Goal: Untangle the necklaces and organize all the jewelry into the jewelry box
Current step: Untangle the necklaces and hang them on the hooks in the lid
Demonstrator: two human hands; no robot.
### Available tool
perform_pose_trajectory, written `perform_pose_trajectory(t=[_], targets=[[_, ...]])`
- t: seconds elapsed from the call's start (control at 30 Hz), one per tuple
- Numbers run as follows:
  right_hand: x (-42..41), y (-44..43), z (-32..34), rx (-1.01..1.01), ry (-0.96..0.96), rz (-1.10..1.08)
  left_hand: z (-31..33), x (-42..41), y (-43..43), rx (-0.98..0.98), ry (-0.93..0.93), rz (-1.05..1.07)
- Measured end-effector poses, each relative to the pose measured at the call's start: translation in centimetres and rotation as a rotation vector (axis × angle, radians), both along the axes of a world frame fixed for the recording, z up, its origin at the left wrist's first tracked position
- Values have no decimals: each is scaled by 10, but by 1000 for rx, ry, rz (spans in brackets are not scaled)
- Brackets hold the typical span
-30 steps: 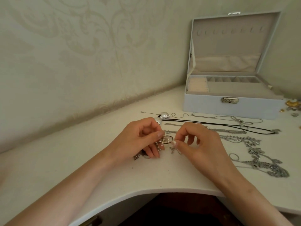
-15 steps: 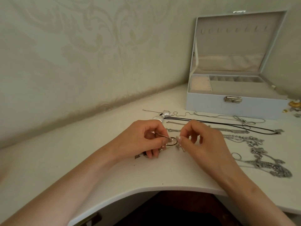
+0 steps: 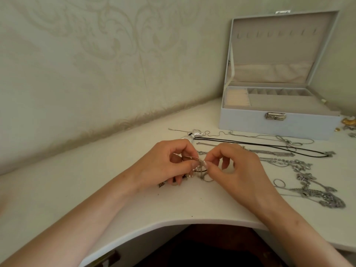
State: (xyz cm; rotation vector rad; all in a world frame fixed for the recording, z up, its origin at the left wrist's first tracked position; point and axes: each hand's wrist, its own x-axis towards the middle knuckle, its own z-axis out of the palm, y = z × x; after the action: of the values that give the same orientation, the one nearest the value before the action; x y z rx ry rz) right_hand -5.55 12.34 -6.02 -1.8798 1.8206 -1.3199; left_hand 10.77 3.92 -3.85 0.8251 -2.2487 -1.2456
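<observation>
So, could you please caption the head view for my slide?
Left hand and right hand pinch a tangled chain knot over the desk, laid-out necklaces and open jewelry box beyond.

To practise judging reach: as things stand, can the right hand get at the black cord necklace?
Probably yes: the black cord necklace lies uncovered just beyond the right hand, though that hand must first release the tangled chains it pinches.

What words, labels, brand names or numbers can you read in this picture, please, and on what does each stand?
There is no readable text in this view.
The jewelry box has a plain front, and its metal clasp bears no legible mark.
The wall shows only a swirl pattern.
The tangled necklaces carry no visible tag.
</observation>
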Motion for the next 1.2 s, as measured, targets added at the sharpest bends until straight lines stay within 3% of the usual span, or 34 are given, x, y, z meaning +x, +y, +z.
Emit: perform_pose_trajectory(t=[0.3,1.03,1.2], targets=[[1,0,2,30,-43,20,-5,0,-4,-99,10,-38],[0,-1,0,94,-55,25,-5,2,-7,-67,22,-75],[0,0,3,21,-100,-19,-5,2,-6,-58,15,-65]])
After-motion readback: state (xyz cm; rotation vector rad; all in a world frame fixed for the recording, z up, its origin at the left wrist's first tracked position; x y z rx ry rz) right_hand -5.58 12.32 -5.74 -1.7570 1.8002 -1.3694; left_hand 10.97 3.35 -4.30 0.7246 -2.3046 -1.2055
